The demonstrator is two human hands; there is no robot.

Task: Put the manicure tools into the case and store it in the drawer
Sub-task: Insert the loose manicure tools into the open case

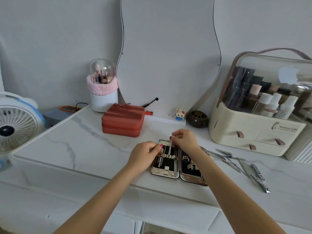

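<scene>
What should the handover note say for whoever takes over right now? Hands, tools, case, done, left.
Left hand: pinching the elastic loop strip on the left half of the open case.
Right hand: pinching a thin metal tool, tip going down into the loops.
Done: a few slim tools already sit in the left half; the right half looks empty.
Left: seat this tool, then load the loose clippers and tools lying on the marble top right of the case, close the case and store it in the drawer. No open drawer is visible.

Red zip box point(123, 120), white fan point(16, 123) (left edge), wavy mirror point(168, 61)
</scene>
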